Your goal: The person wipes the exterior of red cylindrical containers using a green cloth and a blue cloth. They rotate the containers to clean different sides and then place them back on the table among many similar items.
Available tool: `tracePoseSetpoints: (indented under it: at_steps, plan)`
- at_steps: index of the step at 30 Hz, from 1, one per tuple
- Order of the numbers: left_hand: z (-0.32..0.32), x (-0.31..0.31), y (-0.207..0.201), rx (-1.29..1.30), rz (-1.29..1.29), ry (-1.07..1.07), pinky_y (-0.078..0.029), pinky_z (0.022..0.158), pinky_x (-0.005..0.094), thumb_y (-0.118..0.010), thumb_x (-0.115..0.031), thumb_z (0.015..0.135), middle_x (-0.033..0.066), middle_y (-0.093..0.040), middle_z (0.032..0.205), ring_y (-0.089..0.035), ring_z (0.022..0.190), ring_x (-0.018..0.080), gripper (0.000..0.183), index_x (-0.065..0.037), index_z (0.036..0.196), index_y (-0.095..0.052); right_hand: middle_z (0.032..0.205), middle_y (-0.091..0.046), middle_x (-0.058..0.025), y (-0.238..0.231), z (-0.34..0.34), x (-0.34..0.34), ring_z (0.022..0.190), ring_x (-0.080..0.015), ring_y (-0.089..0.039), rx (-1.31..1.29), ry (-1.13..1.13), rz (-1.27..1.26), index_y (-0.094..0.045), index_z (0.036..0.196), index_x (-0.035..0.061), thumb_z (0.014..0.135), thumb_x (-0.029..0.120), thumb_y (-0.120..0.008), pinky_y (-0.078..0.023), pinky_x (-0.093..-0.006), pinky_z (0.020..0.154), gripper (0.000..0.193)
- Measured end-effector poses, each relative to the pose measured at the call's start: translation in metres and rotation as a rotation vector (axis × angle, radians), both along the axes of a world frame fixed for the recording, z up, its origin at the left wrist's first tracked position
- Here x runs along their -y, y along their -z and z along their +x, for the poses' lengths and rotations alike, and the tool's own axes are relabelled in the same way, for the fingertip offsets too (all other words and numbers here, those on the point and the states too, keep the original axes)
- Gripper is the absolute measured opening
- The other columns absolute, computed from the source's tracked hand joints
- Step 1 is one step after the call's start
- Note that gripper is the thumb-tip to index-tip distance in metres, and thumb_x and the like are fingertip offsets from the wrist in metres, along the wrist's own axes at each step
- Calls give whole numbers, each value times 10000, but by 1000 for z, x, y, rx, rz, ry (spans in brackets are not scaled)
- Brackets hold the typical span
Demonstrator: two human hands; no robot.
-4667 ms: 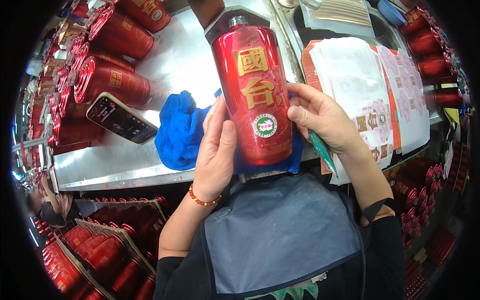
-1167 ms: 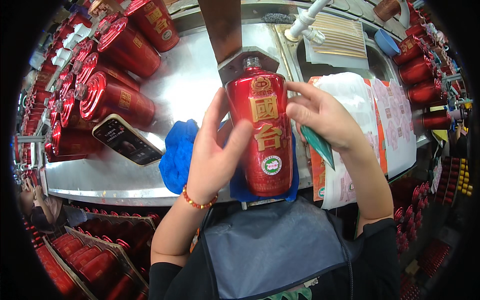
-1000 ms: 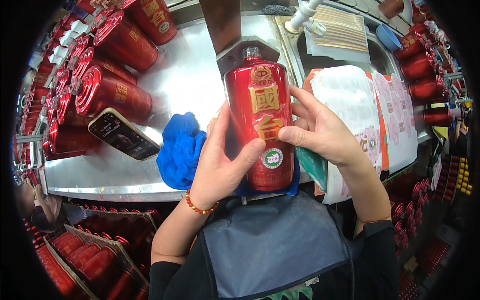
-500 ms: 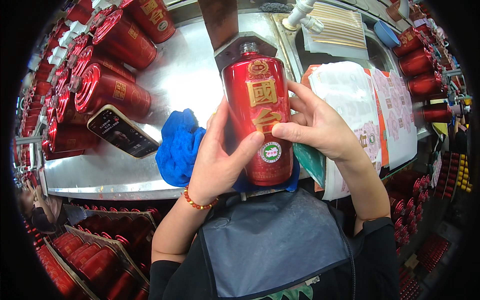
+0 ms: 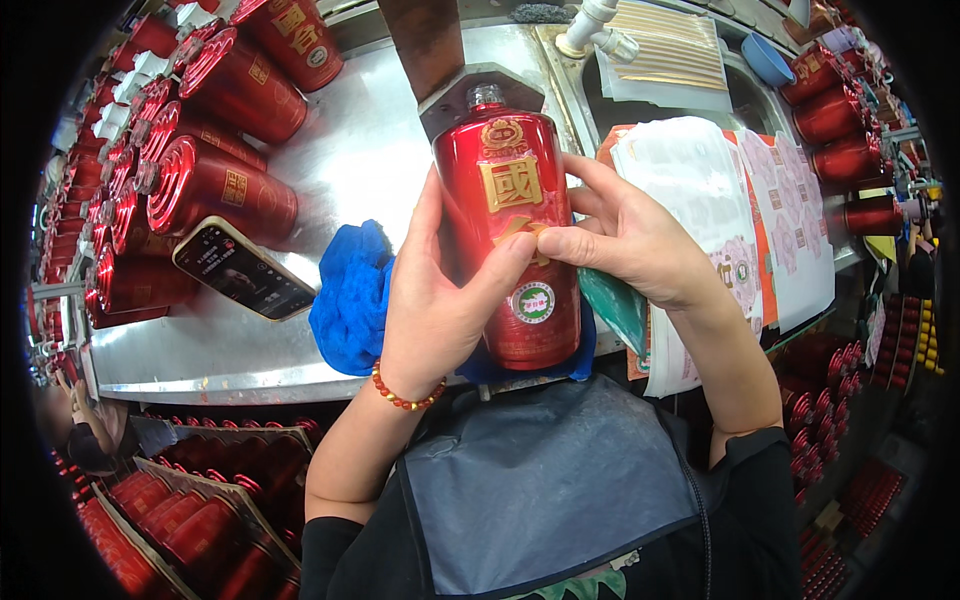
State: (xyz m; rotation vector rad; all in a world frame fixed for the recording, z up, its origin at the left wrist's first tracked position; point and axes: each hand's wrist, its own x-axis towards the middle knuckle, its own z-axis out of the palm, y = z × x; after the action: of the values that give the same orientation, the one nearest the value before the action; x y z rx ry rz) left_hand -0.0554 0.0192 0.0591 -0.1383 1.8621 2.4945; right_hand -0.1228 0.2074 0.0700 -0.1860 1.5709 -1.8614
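A glossy red bottle (image 5: 465,215) with raised gold characters and a round white-and-green sticker stands between my hands, its clear neck uncapped and pointing away from me. My left hand (image 5: 435,295) wraps its left side, with the thumb laid across the front. On the other side my right hand (image 5: 645,245) grips it, fingers behind and thumb on the front. Both thumb tips meet over the lower gold character and partly cover it. The bottle's base is by a blue cloth at the counter's front edge. A bunched blue cloth (image 5: 350,300) lies left of my left hand.
Red bottles (image 5: 225,185) crowd the metal counter (image 5: 370,120) at left, with a phone (image 5: 243,268) propped against them. Printed sticker sheets (image 5: 685,190) and a green packet (image 5: 612,310) lie at right. Behind are a white pipe (image 5: 600,35), a sink and a blue bowl (image 5: 767,60).
Both thumbs have slid up the bottle's front, from just below the lower gold character onto it. The bottle sits slightly farther left in view and stays held by both hands.
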Motion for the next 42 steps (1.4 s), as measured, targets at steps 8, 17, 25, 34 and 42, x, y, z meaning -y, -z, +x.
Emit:
tracePoseSetpoints:
  at_steps: [8, 17, 25, 34, 42]
  plan:
    - [-1, 3, 2, -25, -5, 35, -503, 1047, 340, -694, -21, 962, 139, -580, 1398, -606, 1247, 191, 703, 40, 1549, -313, 1261, -644, -224, 2, 0, 0, 1089, -227, -692, -15, -14, -39, -315, 1560, -45, 873, 224, -859, -569, -302, 901, 917]
    - [12, 10, 23, -70, 47, 43, -384, 1168, 370, -587, -166, 1064, 155, -455, 1550, -462, 1415, 222, 686, 37, 1612, -226, 1231, -700, -165, 6, -5, -8, 1137, -163, -654, 56, 0, 15, -441, 1503, -32, 971, 311, -755, -515, -278, 974, 706]
    - [17, 13, 25, -81, -51, 47, -322, 1205, 384, -592, -168, 1054, 172, -395, 1597, -388, 1477, 239, 698, 47, 1612, -232, 1189, -716, -111, 14, -3, -16, 1022, -108, -659, 34, 15, 22, -532, 1441, -9, 1046, 328, -640, -543, -252, 897, 531]
    - [40, 21, 45, -1, -245, 47, -269, 1225, 399, -690, -173, 987, 190, -376, 1591, -349, 1491, 276, 774, 42, 1602, -273, 1190, -665, -52, 2, 56, -14, 1081, -110, -631, -84, 415, -54, -578, 1322, 12, 1024, 109, -645, -506, -279, 982, 319]
    - [38, 24, 59, 9, -106, 57, -403, 1141, 382, -567, -230, 1069, 159, -479, 1521, -490, 1372, 234, 656, 26, 1600, -278, 985, -717, -51, -2, 63, -42, 894, -107, -665, -173, 428, 43, -704, 1093, 42, 930, 129, -755, -545, -275, 803, 192]
